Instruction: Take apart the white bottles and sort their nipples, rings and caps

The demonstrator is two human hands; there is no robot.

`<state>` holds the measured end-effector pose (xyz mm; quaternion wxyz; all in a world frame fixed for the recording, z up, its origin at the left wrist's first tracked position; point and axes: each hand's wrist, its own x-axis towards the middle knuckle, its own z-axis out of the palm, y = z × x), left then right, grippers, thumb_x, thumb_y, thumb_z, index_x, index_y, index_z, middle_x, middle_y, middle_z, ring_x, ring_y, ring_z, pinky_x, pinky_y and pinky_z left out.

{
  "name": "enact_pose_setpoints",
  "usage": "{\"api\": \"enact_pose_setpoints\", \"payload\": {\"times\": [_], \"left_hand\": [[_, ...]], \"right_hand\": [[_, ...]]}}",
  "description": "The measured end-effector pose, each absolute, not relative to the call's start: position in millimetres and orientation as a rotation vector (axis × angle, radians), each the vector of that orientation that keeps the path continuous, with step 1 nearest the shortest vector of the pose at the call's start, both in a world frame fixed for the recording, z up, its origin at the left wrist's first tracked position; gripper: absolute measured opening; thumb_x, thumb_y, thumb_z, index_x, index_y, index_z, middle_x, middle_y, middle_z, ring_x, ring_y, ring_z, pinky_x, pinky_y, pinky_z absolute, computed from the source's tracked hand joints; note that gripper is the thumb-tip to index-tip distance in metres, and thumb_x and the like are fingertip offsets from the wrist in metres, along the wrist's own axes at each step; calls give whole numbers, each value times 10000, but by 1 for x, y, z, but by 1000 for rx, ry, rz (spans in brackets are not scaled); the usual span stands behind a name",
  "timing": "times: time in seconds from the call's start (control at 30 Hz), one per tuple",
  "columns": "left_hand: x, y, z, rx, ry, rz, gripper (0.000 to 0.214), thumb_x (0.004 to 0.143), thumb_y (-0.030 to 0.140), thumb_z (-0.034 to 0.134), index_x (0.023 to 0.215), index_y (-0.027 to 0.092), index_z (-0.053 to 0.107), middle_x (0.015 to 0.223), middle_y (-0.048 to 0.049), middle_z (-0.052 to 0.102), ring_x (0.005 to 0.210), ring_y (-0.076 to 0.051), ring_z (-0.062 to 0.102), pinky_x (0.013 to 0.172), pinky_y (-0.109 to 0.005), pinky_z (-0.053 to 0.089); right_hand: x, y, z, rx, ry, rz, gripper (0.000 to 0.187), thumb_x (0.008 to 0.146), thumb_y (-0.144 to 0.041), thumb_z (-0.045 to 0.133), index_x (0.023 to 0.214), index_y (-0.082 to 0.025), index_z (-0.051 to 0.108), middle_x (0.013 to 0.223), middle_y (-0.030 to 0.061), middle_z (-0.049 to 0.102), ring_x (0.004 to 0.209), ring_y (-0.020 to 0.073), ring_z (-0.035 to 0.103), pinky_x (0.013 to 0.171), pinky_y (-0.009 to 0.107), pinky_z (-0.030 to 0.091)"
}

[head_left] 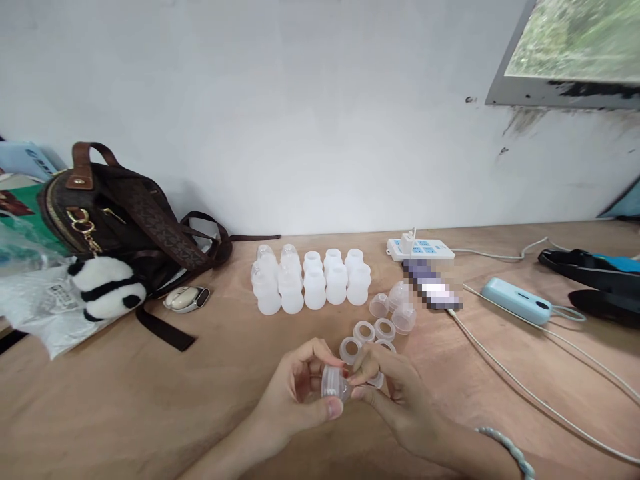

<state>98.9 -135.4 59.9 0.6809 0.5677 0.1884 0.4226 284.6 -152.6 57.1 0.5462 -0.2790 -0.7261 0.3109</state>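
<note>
My left hand (295,390) grips a clear screw ring (330,381) between thumb and fingers, tilted on its side. A clear bottle teat (345,389) pokes out of the ring toward the right. My right hand (400,397) pinches the teat's tip between thumb and forefinger. Just beyond my hands lie several loose clear rings (351,349), some partly hidden by my right hand. Behind them are several clear dome caps (403,319). Milky white baby bottles (315,290) stand upright in two rows; those at the left carry clear domed tops (265,253), while the others have open necks.
At the left are a brown backpack (125,207), a panda plush (107,288), a plastic bag (35,300) and a mouse (186,299). To the right lie a power strip (435,249), a blurred phone (433,285), a blue power bank (517,300) and a white cable (505,380) crossing the table.
</note>
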Motion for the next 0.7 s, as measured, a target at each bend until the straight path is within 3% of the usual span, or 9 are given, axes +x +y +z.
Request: {"api": "enact_pose_setpoints", "payload": {"times": [0.27,0.7], "left_hand": [[95,-132,62,1296,444,950,352,732,412,830,914,196,622,822,12,527,683,-89,482,603,-180,373],[96,-130,68,1314,481,949,402,707,461,832,870,177,597,755,14,552,622,-88,490,567,-190,393]], "right_hand": [[289,-153,65,-637,-1587,992,231,928,-356,641,746,-222,594,667,-43,541,638,112,491,601,226,376],[292,-146,54,-650,-1617,908,155,909,-297,670,781,-215,638,720,-15,585,672,135,530,627,264,406]]}}
